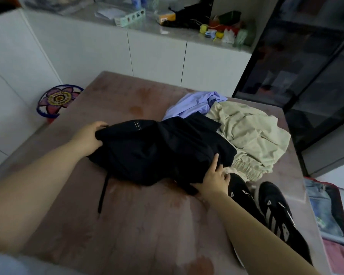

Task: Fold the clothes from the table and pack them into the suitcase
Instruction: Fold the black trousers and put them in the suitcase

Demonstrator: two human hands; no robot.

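Observation:
A black garment lies bunched in the middle of the reddish-brown table, a drawstring trailing toward me. My left hand grips its left edge, fingers curled over the fabric. My right hand holds its lower right corner, thumb underneath and fingers on top. Behind it lie a lavender garment and a beige garment with an elastic hem. The open suitcase sits on the floor at the right, with denim inside.
Two black sneakers with white stripes stand on the table's right side, close to my right arm. A flower-patterned stool stands left of the table. White cabinets with a cluttered counter run behind; a dark glass cabinet stands right.

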